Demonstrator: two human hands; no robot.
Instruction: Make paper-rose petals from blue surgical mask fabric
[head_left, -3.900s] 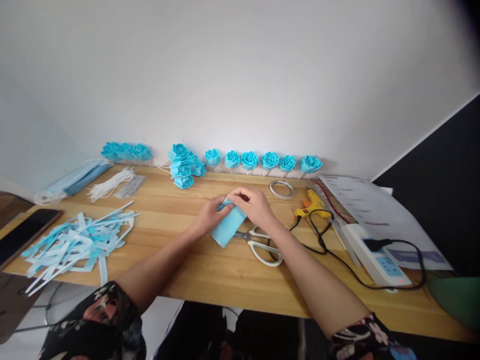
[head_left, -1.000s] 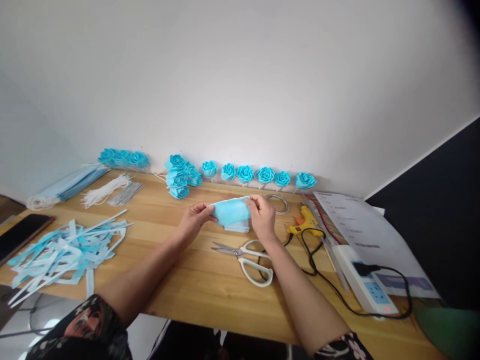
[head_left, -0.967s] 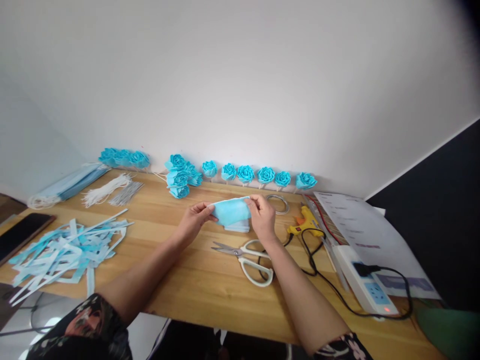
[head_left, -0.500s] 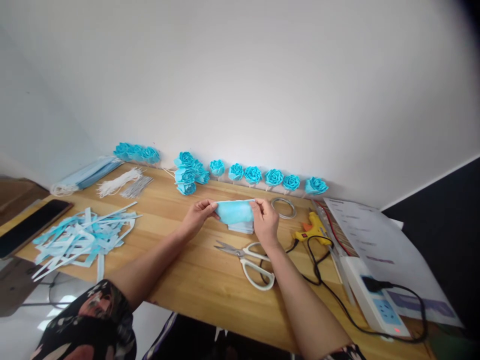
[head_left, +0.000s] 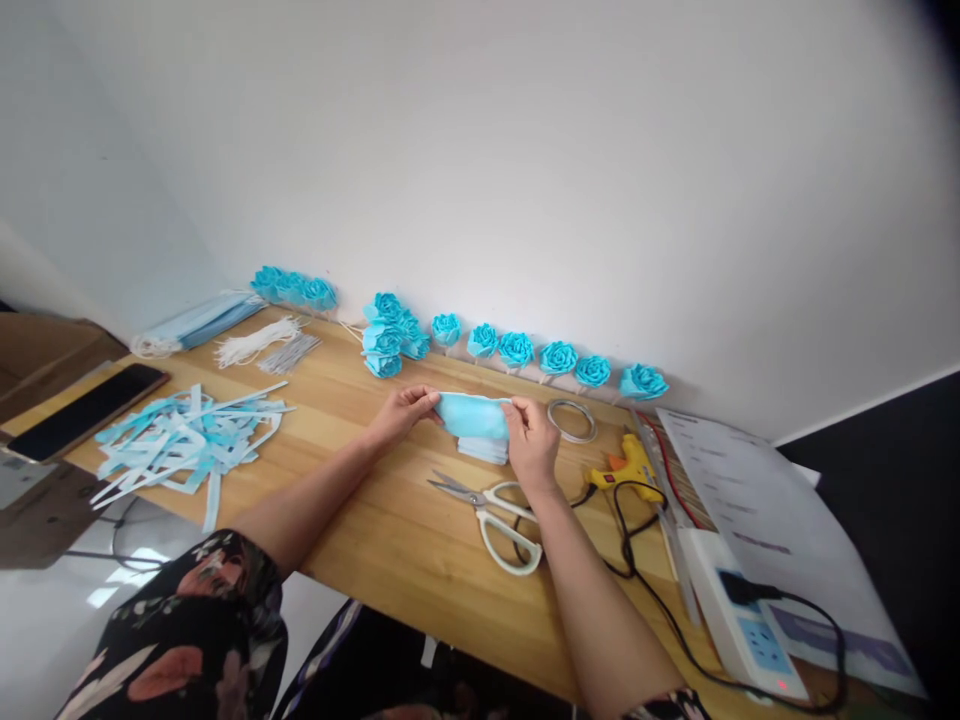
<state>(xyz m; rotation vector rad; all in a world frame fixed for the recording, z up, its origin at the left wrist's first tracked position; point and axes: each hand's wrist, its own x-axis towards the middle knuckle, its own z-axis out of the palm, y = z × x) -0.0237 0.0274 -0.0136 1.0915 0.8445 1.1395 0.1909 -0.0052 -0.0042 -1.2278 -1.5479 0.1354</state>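
Observation:
A light-blue rectangle of mask fabric with a pale top edge is stretched between my hands above the table. Thumb and fingers of my left hand pinch its left end. At the right end, my right hand grips it the same way. Partly hidden below the piece lies a small stack of pale fabric pieces. White-handled scissors rest nearer to me with their blades apart, beside my right forearm.
Blue fabric roses line the wall. To the left are cut strips, white cords, grey wires, face masks and a phone. A wire coil, yellow glue gun, its cable and a power strip lie right.
The camera view has shifted slightly, so the table's contents sit a little differently in the picture. Both hands keep holding the mask fabric, which is tilted a little more.

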